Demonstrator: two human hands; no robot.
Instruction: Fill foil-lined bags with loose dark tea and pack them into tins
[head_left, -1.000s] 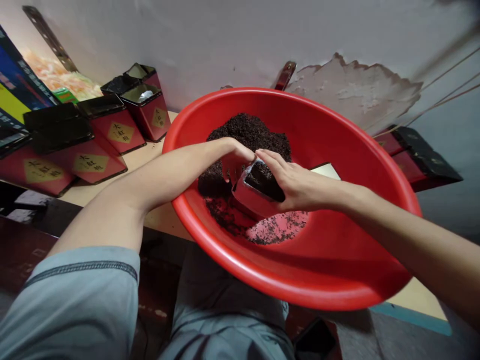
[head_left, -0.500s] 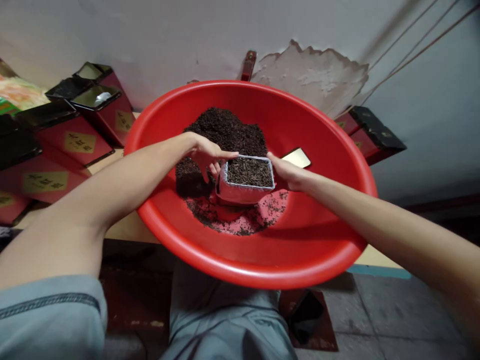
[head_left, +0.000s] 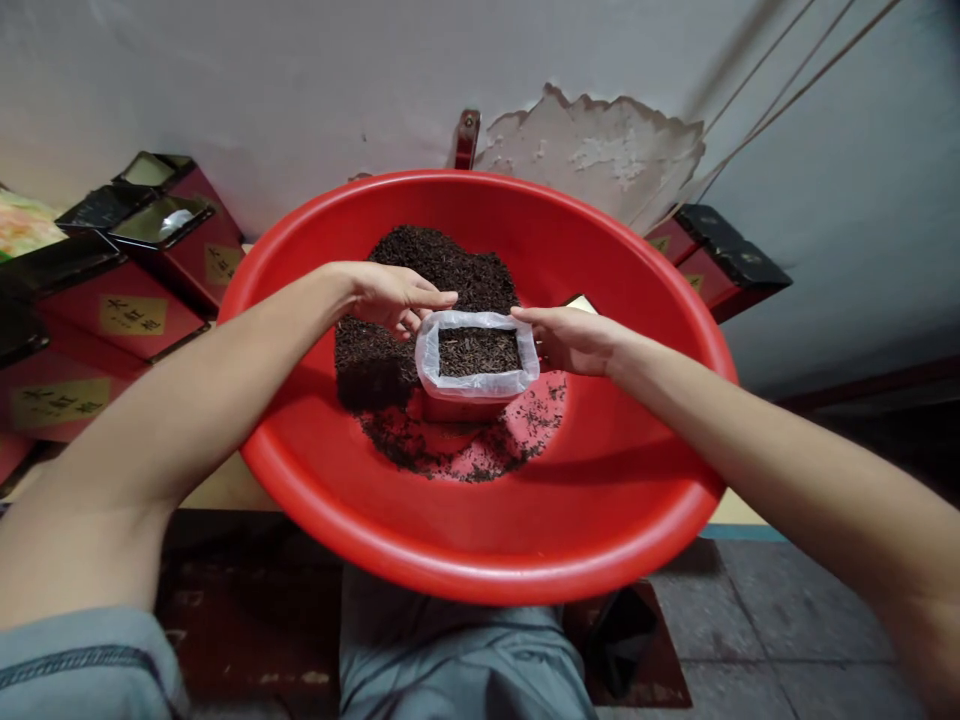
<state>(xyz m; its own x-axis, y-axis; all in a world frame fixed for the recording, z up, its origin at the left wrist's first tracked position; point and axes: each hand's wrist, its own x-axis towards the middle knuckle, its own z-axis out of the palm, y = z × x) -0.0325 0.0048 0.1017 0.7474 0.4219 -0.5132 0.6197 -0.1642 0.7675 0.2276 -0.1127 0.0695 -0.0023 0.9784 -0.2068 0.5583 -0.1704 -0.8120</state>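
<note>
A red tin [head_left: 459,410] stands in the big red basin [head_left: 480,585], lined with a clear plastic bag [head_left: 480,384] whose edge flares around the opening. Dark loose tea leaves [head_left: 480,350] fill it near the top. My left hand [head_left: 394,298] is at the bag's back left corner, index finger stretched out, the other fingers loosely bent and apart. On the right side, my right hand [head_left: 574,338] has its thumb on the bag's edge and its fingers down beside the tin, partly hidden. Behind lies a heap of tea leaves [head_left: 431,258].
Several red and black tins [head_left: 146,310] with yellow labels stand on the left. More tins [head_left: 724,262] are at the right, behind the basin. A pale-faced lid [head_left: 581,303] lies in the basin, partly behind my right hand. Scattered leaves cover the basin's floor.
The plastic bag's edge now stands up and spreads wider around the tin's opening. My left hand has shifted slightly away from the tin's side, its fingers less spread. The view has turned slightly.
</note>
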